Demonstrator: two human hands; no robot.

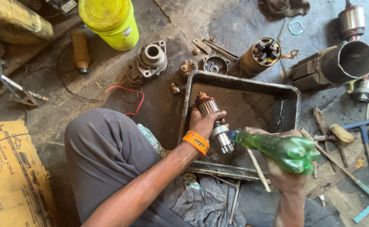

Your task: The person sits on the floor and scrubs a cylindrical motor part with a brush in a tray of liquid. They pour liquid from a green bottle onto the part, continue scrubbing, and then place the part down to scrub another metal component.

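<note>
The armature [212, 122] in the left hand [203, 124] is metal, its copper windings dull red-brown and its steel shaft end bright and ridged. The bottle [277, 149] in the right hand [283, 176] is glossy, translucent green plastic. Below them, the metal tray [285, 94] looks black, greasy and wet. The wristband [196, 142] is matt orange rubber. The concrete floor [109, 84] is rough and oil-stained.

A ribbed metal armature [212, 120] is held over the dented metal tray [287, 94] at frame centre; a green plastic bottle [279, 149] is held to its right.
</note>
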